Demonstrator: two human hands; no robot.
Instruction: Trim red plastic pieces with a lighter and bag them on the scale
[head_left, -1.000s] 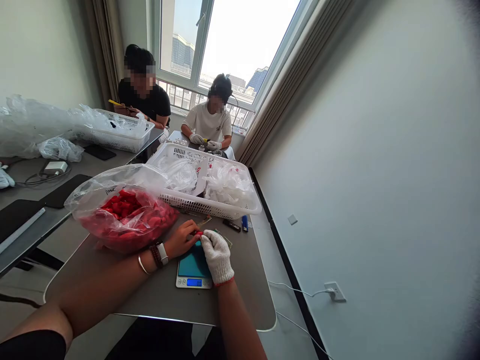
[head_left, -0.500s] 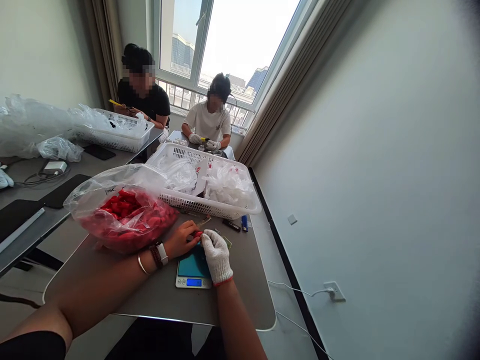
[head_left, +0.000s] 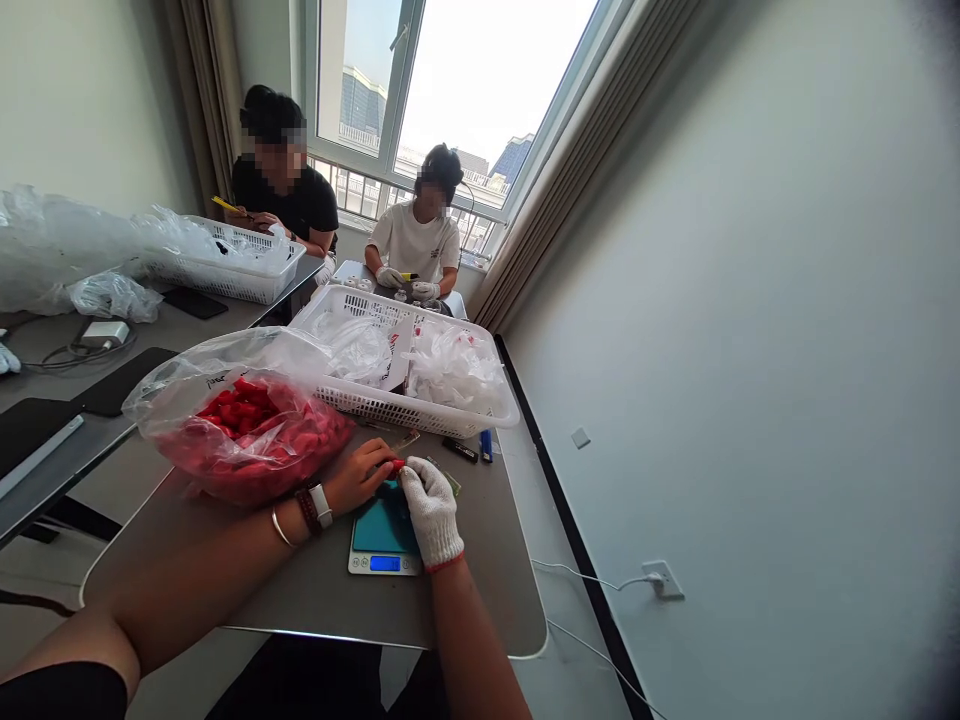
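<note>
A small red piece [head_left: 397, 466], its kind too small to make out, is pinched between my two hands above a digital kitchen scale [head_left: 384, 565]. My left hand [head_left: 361, 478], bare with a watch and bracelets at the wrist, has its fingertips on the piece's left side. From the right, my right hand [head_left: 430, 505], in a white knit glove, grips the same piece with thumb and fingers. The scale has a teal platform and a lit blue display; my gloved hand hides part of it. Left of my hands, an open clear plastic bag [head_left: 247, 440] holds many similar red pieces.
Beyond the bag stands a white plastic basket [head_left: 405, 405] with clear bags inside. A black marker-like item [head_left: 460, 450] and a blue item [head_left: 487, 446] lie nearby. Two people sit by the window; another basket [head_left: 255, 285] is on the left table.
My hands stay almost in place, and the red piece between them shows a little more. The whole view has shifted slightly.
</note>
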